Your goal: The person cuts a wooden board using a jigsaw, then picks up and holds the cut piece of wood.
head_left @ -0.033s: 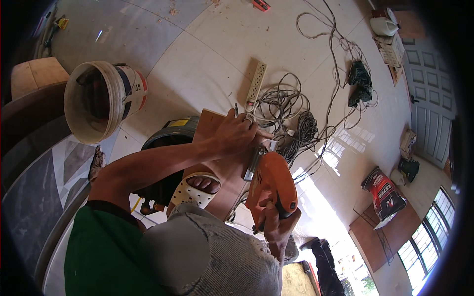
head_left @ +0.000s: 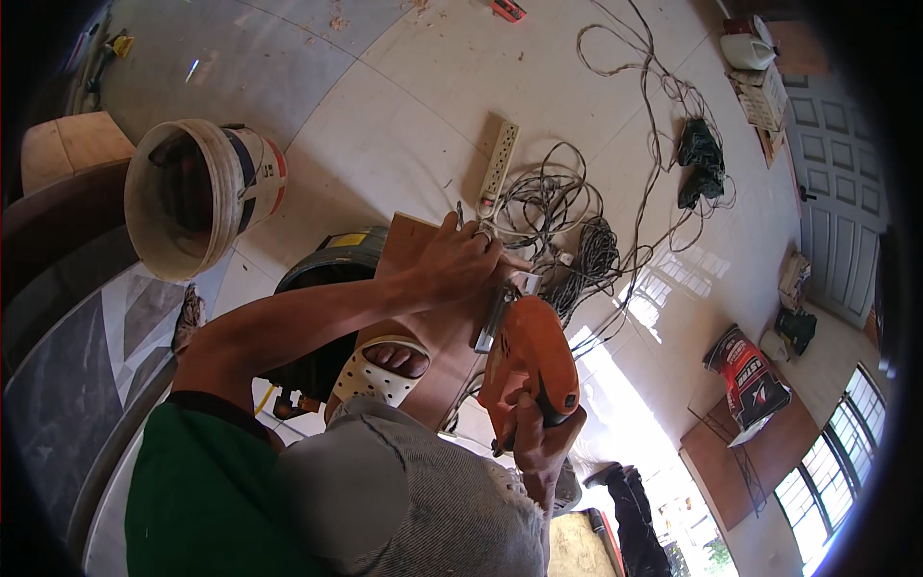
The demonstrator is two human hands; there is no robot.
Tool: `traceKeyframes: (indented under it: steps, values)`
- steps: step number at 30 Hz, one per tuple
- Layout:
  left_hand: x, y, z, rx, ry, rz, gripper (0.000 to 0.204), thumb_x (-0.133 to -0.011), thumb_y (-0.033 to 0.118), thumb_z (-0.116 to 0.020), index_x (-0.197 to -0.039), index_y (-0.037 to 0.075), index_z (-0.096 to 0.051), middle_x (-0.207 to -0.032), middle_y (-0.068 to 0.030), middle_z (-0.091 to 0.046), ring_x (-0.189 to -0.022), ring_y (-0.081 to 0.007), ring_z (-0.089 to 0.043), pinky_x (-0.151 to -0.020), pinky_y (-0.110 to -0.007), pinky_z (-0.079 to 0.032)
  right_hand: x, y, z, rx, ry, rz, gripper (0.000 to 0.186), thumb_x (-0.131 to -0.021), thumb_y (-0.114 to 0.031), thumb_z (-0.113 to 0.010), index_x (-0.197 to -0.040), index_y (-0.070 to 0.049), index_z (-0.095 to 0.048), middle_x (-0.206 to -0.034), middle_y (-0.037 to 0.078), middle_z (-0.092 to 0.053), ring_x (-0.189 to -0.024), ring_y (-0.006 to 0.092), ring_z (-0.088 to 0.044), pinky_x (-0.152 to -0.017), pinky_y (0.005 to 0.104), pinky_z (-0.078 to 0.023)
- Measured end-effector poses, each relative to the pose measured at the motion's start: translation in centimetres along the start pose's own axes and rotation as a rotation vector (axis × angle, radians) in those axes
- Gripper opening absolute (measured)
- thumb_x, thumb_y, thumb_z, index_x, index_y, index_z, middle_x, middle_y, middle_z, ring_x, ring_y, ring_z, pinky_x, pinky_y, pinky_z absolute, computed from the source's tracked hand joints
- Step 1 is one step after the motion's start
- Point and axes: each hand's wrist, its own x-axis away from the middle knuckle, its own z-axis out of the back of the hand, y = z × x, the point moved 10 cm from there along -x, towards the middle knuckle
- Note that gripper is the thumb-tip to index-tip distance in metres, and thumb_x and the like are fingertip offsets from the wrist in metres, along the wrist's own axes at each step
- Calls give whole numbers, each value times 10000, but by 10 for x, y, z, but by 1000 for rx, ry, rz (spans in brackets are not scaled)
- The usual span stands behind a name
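A brown board [head_left: 406, 245] lies below me, and one foot in a cream clog [head_left: 363, 378] rests on it. My left hand [head_left: 460, 260] reaches across and grips the board near its far right edge, fingers curled. A thin dark object sticks out by those fingertips, too small to name. My right hand [head_left: 541, 435] is wrapped round the handle of an orange jigsaw [head_left: 532, 351]. The saw's metal base plate [head_left: 492, 322] sits at the board's right edge, close to my left hand. Its blade is hidden.
Beyond the board are a white power strip [head_left: 500, 159] and tangled dark cords [head_left: 596, 255]. A dirty white bucket [head_left: 216, 197] stands at left, with a black rounded container [head_left: 322, 260] under the board's left side. A red and black bag [head_left: 750, 375] lies at right.
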Motion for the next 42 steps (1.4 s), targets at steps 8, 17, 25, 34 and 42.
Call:
traceKeyframes:
  steps: [8, 17, 25, 34, 42]
  values:
    - [-1, -1, -2, 11, -10, 12, 436, -966, 417, -639, -1109, 7, -677, -848, -145, -713, -931, -335, -685, -869, -513, -439, -1, 3, 2, 27, -7, 12, 226, -876, -232, -701, -809, -25, -638, -627, 22, -620, -587, 101, -605, -558, 293, -482]
    - [-2, -4, -4, 26, 0, 40, 418, -967, 450, -637, -1001, 35, -675, -836, -146, -701, -933, -339, -678, -868, -521, -444, -3, -4, 0, 11, 7, 46, 233, -876, -235, -704, -795, -27, -638, -594, 19, -611, -547, 105, -611, -516, 290, -471]
    - [-1, -6, -6, 34, 2, 51, 401, -959, 457, -644, -954, 57, -674, -819, -127, -684, -940, -311, -662, -867, -490, -433, -2, -10, -2, -11, -7, 51, 240, -891, -241, -701, -842, -13, -646, -575, 22, -609, -526, 108, -620, -503, 287, -478]
    - [-1, -6, -6, 44, 2, 43, 386, -959, 458, -647, -937, 73, -673, -794, -107, -666, -927, -301, -646, -851, -465, -422, -3, -8, 0, -10, 14, 54, 230, -880, -216, -688, -888, 12, -670, -612, 34, -645, -544, 123, -638, -524, 295, -495]
    - [-1, -8, -7, 56, -11, 57, 363, -966, 434, -641, -903, 77, -662, -801, -109, -667, -920, -297, -640, -849, -459, -418, -4, -6, 2, 23, 11, 65, 240, -879, -220, -695, -906, 17, -681, -645, 55, -673, -584, 134, -664, -562, 305, -515]
